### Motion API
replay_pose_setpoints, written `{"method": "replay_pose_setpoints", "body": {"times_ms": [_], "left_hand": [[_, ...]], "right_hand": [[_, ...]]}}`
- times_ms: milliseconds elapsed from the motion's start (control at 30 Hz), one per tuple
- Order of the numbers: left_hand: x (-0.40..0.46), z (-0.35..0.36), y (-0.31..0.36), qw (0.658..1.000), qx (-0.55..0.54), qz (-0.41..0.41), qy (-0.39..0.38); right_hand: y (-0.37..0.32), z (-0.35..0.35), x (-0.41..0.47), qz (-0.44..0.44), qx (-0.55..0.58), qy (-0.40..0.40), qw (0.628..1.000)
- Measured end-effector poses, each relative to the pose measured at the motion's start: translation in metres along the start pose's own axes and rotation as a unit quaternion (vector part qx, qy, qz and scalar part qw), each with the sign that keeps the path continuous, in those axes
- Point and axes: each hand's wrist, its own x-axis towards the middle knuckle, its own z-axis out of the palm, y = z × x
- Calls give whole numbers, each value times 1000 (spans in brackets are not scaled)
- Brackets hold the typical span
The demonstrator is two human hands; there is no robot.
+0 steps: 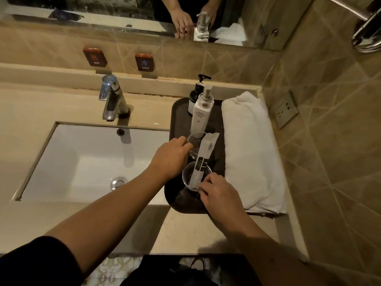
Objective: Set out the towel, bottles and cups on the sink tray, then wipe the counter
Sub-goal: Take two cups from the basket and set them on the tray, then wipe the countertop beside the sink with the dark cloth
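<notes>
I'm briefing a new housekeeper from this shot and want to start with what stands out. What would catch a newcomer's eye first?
First, the two hands meeting over the dark tray right of the basin: the left hand at the far clear cup, the right hand at the near cup, which holds a long white packet. Next, the white folded towel along the tray's right side, and the two pump bottles, white bottle and dark bottle, at its far end.

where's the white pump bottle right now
In the head view the white pump bottle stands at the back of the dark tray, right of the faucet, in front of the dark bottle and beside the folded towel.
</notes>
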Motion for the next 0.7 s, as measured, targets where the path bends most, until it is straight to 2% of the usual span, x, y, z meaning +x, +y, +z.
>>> {"method": "replay_pose_setpoints", "body": {"times_ms": [400, 567, 700], "left_hand": [[-34, -26, -3, 995, 42, -69, -52], [-70, -49, 1, 987, 15, -144, -70], [-111, -74, 3, 976, -15, -209, -61]], "right_hand": [[-8, -23, -10, 14, 47, -32, 998], [-14, -39, -15, 19, 59, -10, 998], [-22, -50, -13, -20, 81, 14, 996]]}}
